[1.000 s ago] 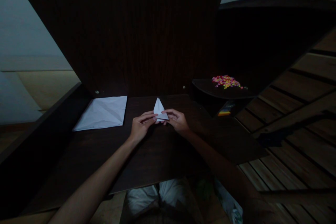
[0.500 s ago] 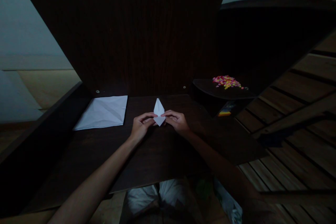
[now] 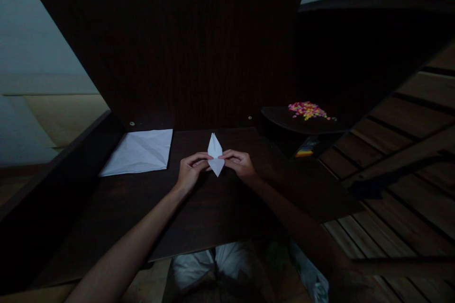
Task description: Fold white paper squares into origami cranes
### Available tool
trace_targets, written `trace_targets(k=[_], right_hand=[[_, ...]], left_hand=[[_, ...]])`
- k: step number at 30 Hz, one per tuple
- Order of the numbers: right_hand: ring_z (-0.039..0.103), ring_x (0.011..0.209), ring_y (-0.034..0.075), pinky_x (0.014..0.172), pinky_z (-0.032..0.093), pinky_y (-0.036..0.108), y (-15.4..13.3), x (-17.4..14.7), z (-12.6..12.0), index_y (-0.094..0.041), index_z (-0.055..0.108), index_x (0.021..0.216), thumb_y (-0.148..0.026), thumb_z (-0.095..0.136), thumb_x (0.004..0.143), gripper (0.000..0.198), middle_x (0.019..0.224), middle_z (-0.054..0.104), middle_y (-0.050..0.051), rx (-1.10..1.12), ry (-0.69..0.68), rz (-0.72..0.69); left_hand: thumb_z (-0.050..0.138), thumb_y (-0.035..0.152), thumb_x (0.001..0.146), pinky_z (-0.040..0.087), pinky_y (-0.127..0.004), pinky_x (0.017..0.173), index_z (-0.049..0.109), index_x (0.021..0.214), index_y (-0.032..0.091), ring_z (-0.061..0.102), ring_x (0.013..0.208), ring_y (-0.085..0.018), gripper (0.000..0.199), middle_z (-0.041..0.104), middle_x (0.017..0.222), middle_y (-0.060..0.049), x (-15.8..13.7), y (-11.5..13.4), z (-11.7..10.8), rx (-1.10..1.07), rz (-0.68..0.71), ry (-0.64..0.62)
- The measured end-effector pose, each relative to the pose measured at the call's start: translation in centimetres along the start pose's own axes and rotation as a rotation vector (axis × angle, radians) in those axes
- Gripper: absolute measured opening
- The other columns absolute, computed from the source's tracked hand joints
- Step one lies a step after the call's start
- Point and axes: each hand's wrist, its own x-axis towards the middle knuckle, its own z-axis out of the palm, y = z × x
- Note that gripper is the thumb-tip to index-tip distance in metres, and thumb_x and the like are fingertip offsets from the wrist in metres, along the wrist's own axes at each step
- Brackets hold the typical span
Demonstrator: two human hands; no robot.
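Note:
A small white folded paper [image 3: 215, 149], long and pointed at both ends, is held between my two hands above the dark desk [image 3: 199, 218]. My left hand [image 3: 191, 169] pinches its left edge near the middle, thumb and forefinger together. On the opposite edge, the thumb and forefinger of my right hand [image 3: 241, 164] pinch it too. A slit runs down the paper's upper point, and its lower point hangs toward me. The underside and the other fingers' tips are hidden.
Left of my hands lies a stack of creased white paper sheets [image 3: 142, 151]. On a low corner shelf [image 3: 277, 116] to the right sits a pile of small colourful pieces [image 3: 307, 110]. A raised side board [image 3: 53, 161] borders the desk at left; a tall dark panel [image 3: 199, 47] stands behind.
The paper's lower flap has swung down toward me, so its bottom point reaches lower and looks longer. Both hands stay in nearly the same place.

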Motion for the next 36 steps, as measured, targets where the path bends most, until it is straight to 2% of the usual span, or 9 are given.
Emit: trace_targets(k=[5, 10, 15, 22, 29, 36], right_hand=[[0.061, 0.067, 0.016, 0.064, 0.051, 0.030, 0.18, 0.10, -0.16, -0.019, 0.073, 0.076, -0.039, 0.072, 0.068, 0.021, 0.076, 0.067, 0.003, 0.068, -0.015, 0.075], [0.062, 0.070, 0.017, 0.066, 0.050, 0.029, 0.44, 0.21, 0.14, -0.017, 0.068, 0.066, -0.038, 0.075, 0.066, 0.022, 0.074, 0.067, 0.003, -0.052, 0.056, 0.042], [0.062, 0.069, 0.016, 0.066, 0.051, 0.030, 0.64, 0.11, 0.39, -0.017, 0.067, 0.073, -0.039, 0.078, 0.063, 0.026, 0.075, 0.068, 0.004, -0.096, 0.069, 0.029], [0.057, 0.062, 0.011, 0.060, 0.050, 0.025, 0.66, 0.00, 0.48, -0.020, 0.054, 0.072, -0.041, 0.082, 0.056, 0.038, 0.069, 0.058, -0.001, -0.097, 0.151, 0.000], [0.053, 0.059, 0.010, 0.058, 0.049, 0.025, 0.75, -0.19, 0.54, -0.020, 0.050, 0.069, -0.042, 0.081, 0.056, 0.040, 0.064, 0.052, -0.003, -0.115, 0.128, -0.007], [0.055, 0.063, 0.011, 0.060, 0.049, 0.025, 0.81, -0.24, 0.56, -0.020, 0.051, 0.077, -0.039, 0.082, 0.056, 0.043, 0.071, 0.055, -0.002, -0.111, 0.117, -0.019]], left_hand=[[0.072, 0.026, 0.061, 0.056, -0.034, 0.066, 0.072, 0.067, 0.016, 0.066, 0.082, -0.024, 0.011, 0.070, 0.089, -0.006, 0.08, 0.04, -0.11, 0.021, -0.017, 0.011], [0.071, 0.035, 0.067, 0.055, -0.031, 0.064, 0.073, 0.068, 0.016, 0.065, 0.082, -0.023, 0.019, 0.070, 0.088, -0.007, 0.13, -0.19, -0.29, -0.006, -0.037, -0.015], [0.078, 0.036, 0.064, 0.052, -0.028, 0.067, 0.072, 0.073, 0.016, 0.064, 0.072, -0.018, 0.023, 0.070, 0.076, -0.004, 0.07, -0.17, -0.05, 0.152, 0.042, -0.015], [0.084, 0.032, 0.056, 0.048, -0.021, 0.056, 0.055, 0.071, 0.017, 0.058, 0.055, -0.010, 0.036, 0.061, 0.064, 0.003, 0.22, -0.60, 0.16, 0.065, 0.032, -0.004], [0.085, 0.033, 0.052, 0.052, -0.024, 0.062, 0.049, 0.063, 0.016, 0.061, 0.061, -0.012, 0.041, 0.063, 0.069, 0.001, 0.37, -0.75, -0.09, 0.052, 0.003, -0.028], [0.084, 0.033, 0.054, 0.052, -0.025, 0.059, 0.050, 0.063, 0.017, 0.061, 0.060, -0.012, 0.039, 0.062, 0.067, 0.001, 0.28, -0.48, -0.09, 0.092, 0.039, -0.020]])
